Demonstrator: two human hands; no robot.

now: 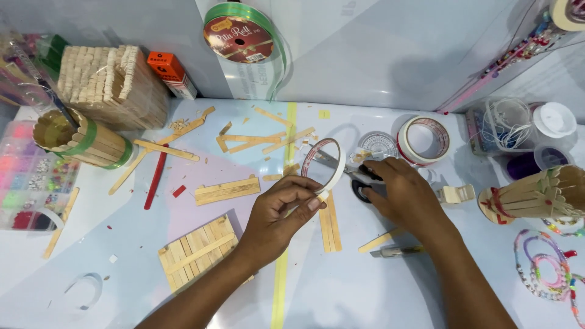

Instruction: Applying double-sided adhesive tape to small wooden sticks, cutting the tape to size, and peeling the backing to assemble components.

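Two hands are at work over a pale blue table point(365, 292) w/ a yellow stripe down its middle; largest to smallest, approx. A stick house point(113, 85) is parked far left at the wall, w/ a stick cup point(79, 139) banded in green just in front, both well apart from the working zone, prob. so the centre stays free. A flat stick panel point(195, 248) lies near the left forearm. The left hand point(277, 216) is closed on a thin white tape roll point(324, 164), pinched at its lower rim between thumb and fingertips; the roll is held on edge, above the table centre, its hole facing roughly toward the camera and slightly left, so its axis runs approx. level and the rim is offered to the blades. The right hand point(405, 192) is wrapped around black-handled scissors point(359, 176), blades pointing left toward the roll, long axis near horizontal. A wider tape roll point(423, 140) lies flat behind the right hand. Loose sticks point(329, 222) lie lengthwise toward the person, below the held roll.
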